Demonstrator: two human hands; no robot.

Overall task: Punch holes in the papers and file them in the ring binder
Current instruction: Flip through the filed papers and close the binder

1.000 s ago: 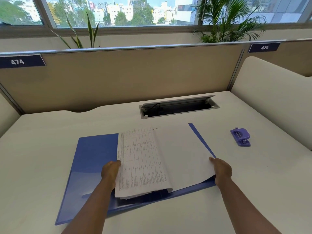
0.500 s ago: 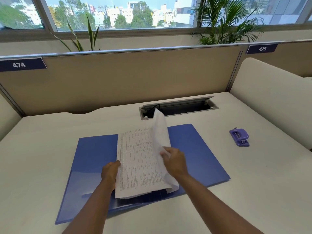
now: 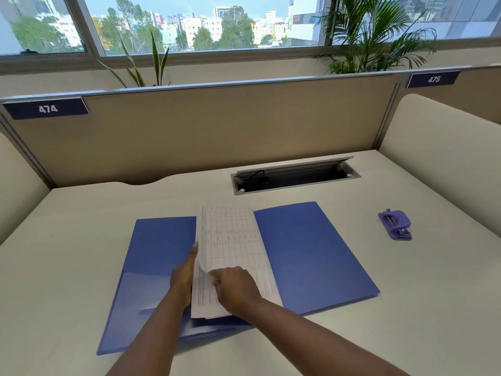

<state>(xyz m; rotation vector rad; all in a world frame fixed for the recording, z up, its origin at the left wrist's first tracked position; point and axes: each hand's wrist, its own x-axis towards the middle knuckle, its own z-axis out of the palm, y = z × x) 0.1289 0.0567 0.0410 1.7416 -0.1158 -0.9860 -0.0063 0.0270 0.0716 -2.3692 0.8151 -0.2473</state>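
A blue ring binder (image 3: 311, 256) lies open and flat on the desk in front of me. A stack of printed papers (image 3: 233, 240) with table grids sits over its spine, the top sheets curved over toward the left. My right hand (image 3: 235, 289) rests on top of the papers and pinches the folded edge of a sheet near the front. My left hand (image 3: 185, 272) stands on edge against the left side of the stack, fingers straight along the paper. The binder's rings are hidden under the papers. A purple hole punch (image 3: 395, 224) sits apart at the right.
The beige desk (image 3: 67, 267) is bounded by a tan partition (image 3: 217, 126) at the back and padded side panels. A recessed cable tray (image 3: 295, 176) with an open lid lies just behind the binder.
My right hand carried the loose sheet from the binder's right cover over to the left and onto the stack. The right cover is now bare. My left hand stayed at the stack's left edge.
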